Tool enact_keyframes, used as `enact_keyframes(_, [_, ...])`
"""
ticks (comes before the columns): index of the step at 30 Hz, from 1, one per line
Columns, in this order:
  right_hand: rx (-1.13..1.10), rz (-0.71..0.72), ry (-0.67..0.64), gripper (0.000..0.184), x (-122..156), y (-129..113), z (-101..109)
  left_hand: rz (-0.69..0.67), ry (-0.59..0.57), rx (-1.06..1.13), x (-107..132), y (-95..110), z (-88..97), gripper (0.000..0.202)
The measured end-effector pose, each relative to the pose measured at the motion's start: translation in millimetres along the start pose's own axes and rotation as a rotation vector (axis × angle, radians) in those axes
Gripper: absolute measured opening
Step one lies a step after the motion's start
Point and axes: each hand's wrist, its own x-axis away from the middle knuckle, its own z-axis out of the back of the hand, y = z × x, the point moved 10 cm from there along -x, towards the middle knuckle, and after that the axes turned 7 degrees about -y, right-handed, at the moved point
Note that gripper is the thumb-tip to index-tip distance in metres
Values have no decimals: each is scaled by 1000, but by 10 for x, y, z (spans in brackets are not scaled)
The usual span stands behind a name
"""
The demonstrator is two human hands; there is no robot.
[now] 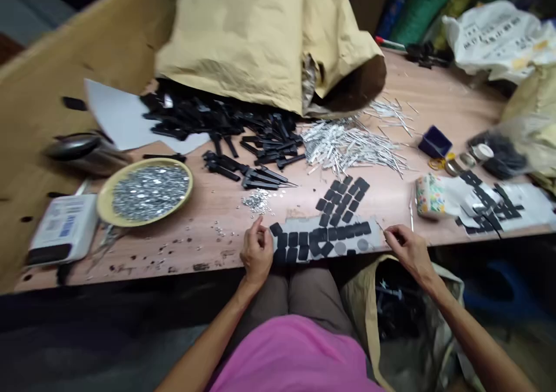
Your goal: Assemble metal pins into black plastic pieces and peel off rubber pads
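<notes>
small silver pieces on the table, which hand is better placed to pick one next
Likely the left hand: it is close to the small silver pieces, while the right hand is farther off, across the black pads, and seems to pinch a thin piece.

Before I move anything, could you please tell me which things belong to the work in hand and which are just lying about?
Likely in use:
- black pads, between the hands
- tiny silver pieces, near the left hand
- black plastic parts

Probably just lying about:
- white plastic bag
- flowered box
- small blue box
</notes>
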Motion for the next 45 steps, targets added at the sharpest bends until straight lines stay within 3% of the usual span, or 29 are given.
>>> enact_keyframes(4, [37,-296,58,37,800,401,242,6,-18,28,9,-26,-9,34])
enact_keyframes(6, [93,-317,11,47,1113,505,200,8,-13,26,26,-14,1,34])
enact_keyframes(8, [200,-247,-3,57,1236,542,160,7,-11,25,46,19,13,31])
enact_keyframes(10, [294,-144,90,59,1099,516,192,-37,2,33,33,96,9,28])
enact_keyframes(12, [294,20,125,52,704,317,112,-91,55,29,-16,165,23,27])
enact_keyframes(16, [153,466,34,32,-226,-728,-405,-83,72,-1,-104,161,4,31])
enact_keyframes(18, [137,589,-19,31,-631,-1248,-740,-73,72,12,-98,149,17,32])
enact_keyframes(21, [250,581,-71,30,-1234,-1706,-1212,-85,70,57,-85,144,34,32])
enact_keyframes(25, [518,401,-209,29,-1809,-1810,-1685,-88,83,102,-99,119,45,32])
enact_keyframes(32, [658,384,-308,20,-1875,-1807,-1892,-81,81,168,-120,100,66,32])
enact_keyframes(39, [734,366,-267,16,-1835,-1852,-1708,-62,95,218,-144,102,139,35])
enact_keyframes(42, [745,383,-157,15,-1743,-1905,-1445,-177,77,199,-171,386,303,37])
enact_keyframes(45, [724,577,-76,17,-1384,-2053,-1248,-372,27,130,-201,827,468,39])
